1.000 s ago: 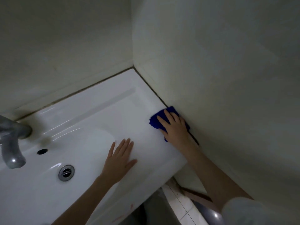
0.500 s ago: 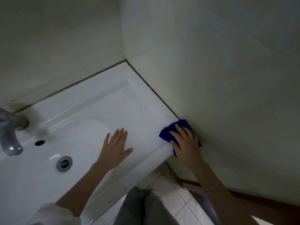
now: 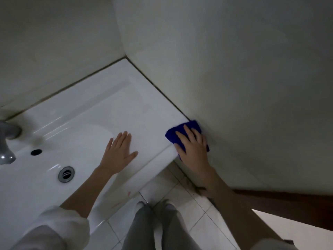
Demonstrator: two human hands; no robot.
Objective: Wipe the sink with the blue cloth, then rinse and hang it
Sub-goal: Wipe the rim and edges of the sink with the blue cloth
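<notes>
A white ceramic sink fills the left and middle of the view, with a round metal drain and a dark overflow hole in its basin. The folded blue cloth lies on the sink's front right corner, against the side wall. My right hand presses flat on the cloth with straight fingers and covers most of it. My left hand rests flat on the sink's ledge beside the basin, fingers spread and holding nothing.
A grey metal faucet stands at the left edge. Pale walls meet in a corner behind the sink. Below the sink's front edge lie a tiled floor and my grey trouser legs.
My right hand has slid the cloth along the side wall from mid-ledge to the sink's front right corner. The left hand stays flat on the ledge. The view has tilted down.
</notes>
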